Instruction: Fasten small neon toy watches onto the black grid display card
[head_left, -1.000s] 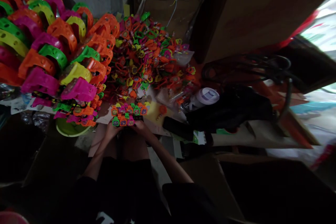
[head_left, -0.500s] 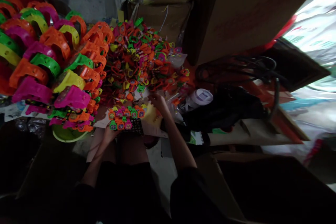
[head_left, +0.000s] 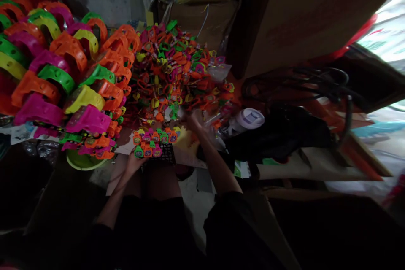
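My left hand [head_left: 134, 162] is at the near left edge of a small black grid tray [head_left: 167, 155], closed on it, its fingertips partly hidden under the watches. Rows of toy watches [head_left: 155, 137] in orange, green, pink and yellow sit on this tray. Farther right, my right hand [head_left: 193, 119] is smeared by motion at the near edge of a big heap of loose toy watches [head_left: 177, 67]. Whether anything is between its fingers I cannot make out. Just left of it lies a green toy watch [head_left: 174, 111].
Stacked watches [head_left: 60, 71] rise high on the left, above a yellow-green basin [head_left: 85, 161]. A white-lidded cup [head_left: 249, 118] and dark cloth [head_left: 281, 130] lie to the right. Behind stand a cardboard box [head_left: 202, 17] and a large carton [head_left: 291, 12].
My right hand has blurred and shifted slightly at the heap's edge. A small green piece now shows between the watch rows on the tray. The view has turned slightly left.
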Demonstrator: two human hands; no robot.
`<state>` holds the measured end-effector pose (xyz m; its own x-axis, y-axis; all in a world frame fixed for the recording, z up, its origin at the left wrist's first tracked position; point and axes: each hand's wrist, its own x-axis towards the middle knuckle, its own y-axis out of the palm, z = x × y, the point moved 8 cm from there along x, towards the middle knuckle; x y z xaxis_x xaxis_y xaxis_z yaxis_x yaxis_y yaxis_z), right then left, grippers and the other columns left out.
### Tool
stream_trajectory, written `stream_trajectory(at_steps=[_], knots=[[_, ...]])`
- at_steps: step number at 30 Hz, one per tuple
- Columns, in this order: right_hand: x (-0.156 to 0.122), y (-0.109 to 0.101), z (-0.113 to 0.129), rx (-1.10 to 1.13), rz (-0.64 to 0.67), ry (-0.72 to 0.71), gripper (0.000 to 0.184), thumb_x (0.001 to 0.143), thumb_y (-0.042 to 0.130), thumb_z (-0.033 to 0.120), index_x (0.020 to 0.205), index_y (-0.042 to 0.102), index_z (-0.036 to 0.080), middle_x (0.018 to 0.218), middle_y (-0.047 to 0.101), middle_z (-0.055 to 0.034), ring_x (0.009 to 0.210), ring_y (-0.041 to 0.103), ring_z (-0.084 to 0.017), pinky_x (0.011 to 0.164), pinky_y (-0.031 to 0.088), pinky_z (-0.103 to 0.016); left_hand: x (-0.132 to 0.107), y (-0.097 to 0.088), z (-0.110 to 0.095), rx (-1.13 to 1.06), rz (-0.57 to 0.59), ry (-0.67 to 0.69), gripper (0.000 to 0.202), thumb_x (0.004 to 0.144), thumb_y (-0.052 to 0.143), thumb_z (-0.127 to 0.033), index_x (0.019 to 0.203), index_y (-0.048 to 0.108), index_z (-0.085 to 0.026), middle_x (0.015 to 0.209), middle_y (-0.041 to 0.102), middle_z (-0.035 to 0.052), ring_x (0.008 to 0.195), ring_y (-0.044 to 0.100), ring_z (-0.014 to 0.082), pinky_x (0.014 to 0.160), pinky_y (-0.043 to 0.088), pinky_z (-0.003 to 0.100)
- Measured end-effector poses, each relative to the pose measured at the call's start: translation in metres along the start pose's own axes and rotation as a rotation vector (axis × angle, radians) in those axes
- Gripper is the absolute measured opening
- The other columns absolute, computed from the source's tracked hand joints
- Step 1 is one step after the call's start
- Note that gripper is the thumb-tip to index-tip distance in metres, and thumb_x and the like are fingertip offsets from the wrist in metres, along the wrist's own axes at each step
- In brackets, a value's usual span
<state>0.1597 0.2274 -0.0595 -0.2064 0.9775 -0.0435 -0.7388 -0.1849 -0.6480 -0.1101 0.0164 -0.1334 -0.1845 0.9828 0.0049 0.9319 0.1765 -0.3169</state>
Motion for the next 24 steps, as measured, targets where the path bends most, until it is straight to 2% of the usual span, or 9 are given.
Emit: stream_trajectory(at_steps=[4,7,10,12,14,19,21,24], knots=[[-0.036,-0.021,-0.019,0.067,0.053,0.101,0.014,0.073,0.067,0.024,0.07,0.055,0.016,0.056,0.058,0.0027,0.042,0.048,-0.007,0.042,0.038,-0.019,0.001,0.0,-0.003,-0.008,0.018,-0.009,0.035,0.065,0.075,-0.03,0.096,0.067,-0.016,0.102,0.074,0.0099,0.095,0.069,0.0248,0.087,0.055,0.041],[-0.068,-0.03,-0.01,0.266,0.13,0.083,0.019,0.076,0.064,0.034,0.08,0.055,0.017,0.067,0.063,0.001,0.043,0.05,-0.008,0.04,0.039,-0.019,0.003,0.0,-0.005,-0.009,0.022,0.0,0.037,0.065,0.074,-0.031,0.098,0.067,-0.016,0.102,0.073,0.0099,0.098,0.069,0.0255,0.089,0.054,0.041],[-0.097,-0.041,0.012,0.417,0.025,0.002,0.03,0.078,0.061,0.048,0.082,0.054,0.019,0.073,0.064,-0.0002,0.043,0.05,-0.008,0.04,0.041,-0.021,0.003,-0.001,-0.006,0.023,0.013,-0.005,0.04,0.064,0.075,-0.032,0.1,0.066,-0.016,0.103,0.073,0.0101,0.101,0.068,0.0269,0.091,0.053,0.043],[-0.117,-0.038,0.024,0.49,-0.073,-0.037,0.035,0.078,0.06,0.054,0.085,0.054,0.02,0.079,0.066,-0.0019,0.047,0.052,-0.009,0.044,0.044,-0.022,0.003,-0.002,-0.006,0.041,-0.001,-0.01,0.039,0.064,0.075,-0.033,0.098,0.066,-0.017,0.104,0.073,0.0101,0.103,0.067,0.0277,0.092,0.052,0.044],[-0.134,-0.021,0.032,0.528,-0.101,-0.049,0.037,0.077,0.061,0.057,0.086,0.056,0.021,0.082,0.068,-0.0032,0.053,0.056,-0.011,0.051,0.049,-0.024,0.002,-0.002,-0.007,0.04,-0.005,-0.006,0.037,0.064,0.075,-0.035,0.096,0.066,-0.017,0.104,0.073,0.0101,0.104,0.066,0.0279,0.094,0.052,0.044],[-0.154,0.049,0.041,0.395,0.023,-0.099,0.039,0.074,0.064,0.057,0.074,0.064,0.019,0.075,0.07,-0.0055,0.077,0.064,-0.021,0.076,0.053,-0.033,0.002,-0.002,-0.009,-0.006,-0.006,-0.014,0.037,0.064,0.074,-0.037,0.094,0.066,-0.016,0.099,0.073,0.0104,0.099,0.068,0.0278,0.091,0.053,0.043],[-0.153,0.07,0.041,0.354,0.072,-0.132,0.039,0.077,0.061,0.056,0.074,0.065,0.017,0.077,0.07,-0.0056,0.079,0.064,-0.021,0.077,0.051,-0.032,0.003,-0.002,-0.01,-0.015,0.002,-0.022,0.037,0.065,0.074,-0.037,0.094,0.065,-0.017,0.1,0.073,0.0101,0.098,0.068,0.0269,0.091,0.053,0.043],[-0.148,0.087,0.036,0.323,0.109,-0.127,0.035,0.079,0.059,0.05,0.074,0.065,0.015,0.074,0.068,-0.0047,0.075,0.061,-0.02,0.071,0.05,-0.029,0.003,-0.002,-0.011,0.005,0.007,-0.034,0.035,0.066,0.074,-0.036,0.094,0.066,-0.017,0.102,0.073,0.0096,0.101,0.067,0.0263,0.095,0.052,0.042]])
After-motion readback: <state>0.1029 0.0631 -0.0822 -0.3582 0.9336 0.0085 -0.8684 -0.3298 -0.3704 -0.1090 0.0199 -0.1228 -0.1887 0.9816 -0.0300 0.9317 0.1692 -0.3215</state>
